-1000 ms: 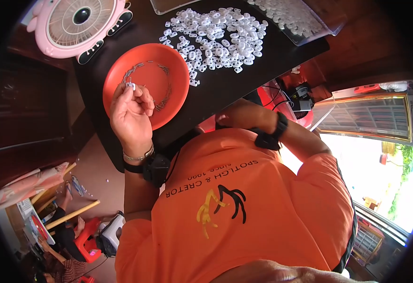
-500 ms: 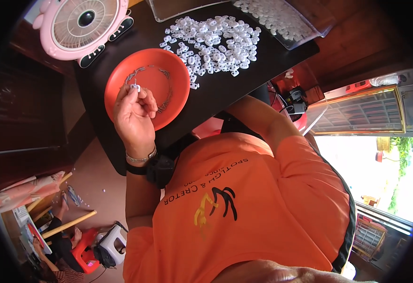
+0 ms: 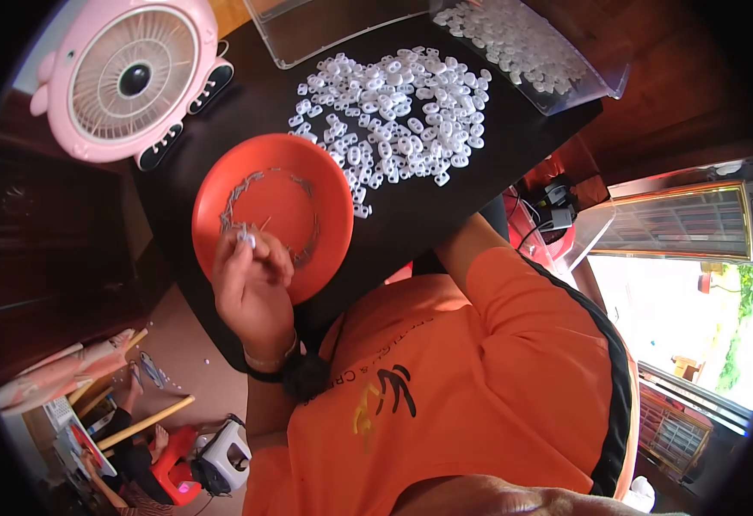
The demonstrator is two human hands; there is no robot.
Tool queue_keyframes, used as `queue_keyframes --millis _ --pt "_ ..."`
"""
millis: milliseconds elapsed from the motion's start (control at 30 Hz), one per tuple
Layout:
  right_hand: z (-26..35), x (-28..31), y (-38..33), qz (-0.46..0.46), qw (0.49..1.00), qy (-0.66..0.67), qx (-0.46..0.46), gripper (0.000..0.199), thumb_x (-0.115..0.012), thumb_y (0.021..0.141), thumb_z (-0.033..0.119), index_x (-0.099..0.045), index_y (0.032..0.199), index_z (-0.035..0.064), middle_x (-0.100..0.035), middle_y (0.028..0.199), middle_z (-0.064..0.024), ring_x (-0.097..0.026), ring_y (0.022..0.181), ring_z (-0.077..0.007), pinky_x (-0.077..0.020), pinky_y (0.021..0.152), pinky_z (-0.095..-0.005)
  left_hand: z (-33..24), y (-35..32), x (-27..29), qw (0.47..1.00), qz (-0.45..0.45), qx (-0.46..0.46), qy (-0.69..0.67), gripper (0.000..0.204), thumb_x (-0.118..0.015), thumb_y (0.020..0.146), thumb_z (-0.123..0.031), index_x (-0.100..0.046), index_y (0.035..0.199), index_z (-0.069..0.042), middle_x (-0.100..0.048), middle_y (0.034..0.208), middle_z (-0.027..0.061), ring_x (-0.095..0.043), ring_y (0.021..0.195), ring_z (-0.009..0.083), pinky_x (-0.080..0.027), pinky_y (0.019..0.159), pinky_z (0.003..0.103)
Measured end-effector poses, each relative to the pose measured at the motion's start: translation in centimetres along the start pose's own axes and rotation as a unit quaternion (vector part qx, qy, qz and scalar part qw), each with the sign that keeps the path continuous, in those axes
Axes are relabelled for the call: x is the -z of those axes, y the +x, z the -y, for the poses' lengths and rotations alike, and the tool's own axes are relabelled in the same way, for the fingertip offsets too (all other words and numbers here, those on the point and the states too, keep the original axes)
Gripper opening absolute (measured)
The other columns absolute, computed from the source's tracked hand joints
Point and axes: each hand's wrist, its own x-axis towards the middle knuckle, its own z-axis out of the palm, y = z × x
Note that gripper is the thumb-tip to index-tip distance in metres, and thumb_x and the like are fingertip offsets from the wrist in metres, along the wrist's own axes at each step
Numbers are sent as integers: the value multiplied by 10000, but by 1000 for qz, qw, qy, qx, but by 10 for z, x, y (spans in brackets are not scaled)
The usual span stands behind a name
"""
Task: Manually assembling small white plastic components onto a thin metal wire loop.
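My left hand (image 3: 252, 279) is closed, palm up, over the near left part of an orange plastic bowl (image 3: 335, 202). Thumb and fingertips pinch a small white plastic piece (image 3: 246, 240), partly hidden by the fingers. Just beyond the fingertips shows a thin grey pin (image 3: 264, 222); whether it sits in the piece I cannot tell. Many more thin grey metal pins (image 3: 232, 199) lie in a ring inside the bowl. Beyond it, to the right, small white plastic pieces with two holes (image 3: 393, 112) are spread in a pile. My right hand is hidden; only the upper part of that arm (image 3: 471, 245) shows by the table edge.
A pink fan (image 3: 134, 82) stands at the table's far left. At the far right is a clear plastic bin (image 3: 557, 103) with white pieces (image 3: 514, 43); another clear container (image 3: 342, 39) is beside it. Another person's leg (image 3: 135, 439) shows at lower left, near a red stool (image 3: 170, 473).
The table, bowl and pile have shifted lower in the view. My left hand has moved with them, still pinching the white piece, and the pin's tilt looks different.
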Motion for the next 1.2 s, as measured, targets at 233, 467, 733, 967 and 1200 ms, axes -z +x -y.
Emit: queue_keyframes --millis 233,467,733,967,1200 --pt "-32 -7 3 -14 1000 -7 -11 240 -556 852 172 -674 1023 53 -632 1120 -142 -570 1081 -317 -425 959 -374 2 5 4 999 -35 -25 27 157 -394 925 -131 -478 867 -11 -497 728 98 -463 589 171 -332 463 264" --pt "-40 -23 -2 -32 999 -18 -10 239 -555 850 167 -674 1023 51 -631 1123 -144 -570 1081 -318 -424 960 -374 5 7 2 999 -34 -21 32 156 -399 926 -132 -485 871 -13 -505 731 111 -460 606 172 -344 479 261" --pt "-31 -31 7 -45 997 -57 8 239 -553 848 161 -673 1022 49 -629 1125 -147 -569 1080 -319 -424 962 -374 3 6 3 999 -14 -13 32 175 -391 932 -147 -480 850 -21 -495 710 112 -438 581 169 -334 467 259" --pt "-11 -26 11 -39 992 -117 34 239 -552 847 156 -673 1022 48 -627 1127 -149 -569 1079 -320 -423 963 -375 1 3 3 1000 -8 -3 21 180 -391 927 -160 -490 846 -34 -486 691 97 -447 592 165 -317 463 262" --pt "25 -19 -4 -38 978 -192 69 239 -550 845 151 -673 1021 46 -626 1129 -151 -569 1079 -321 -422 965 -375 3 4 5 999 25 -4 27 177 -432 922 -185 -488 822 -50 -484 686 66 -436 569 155 -299 476 260"
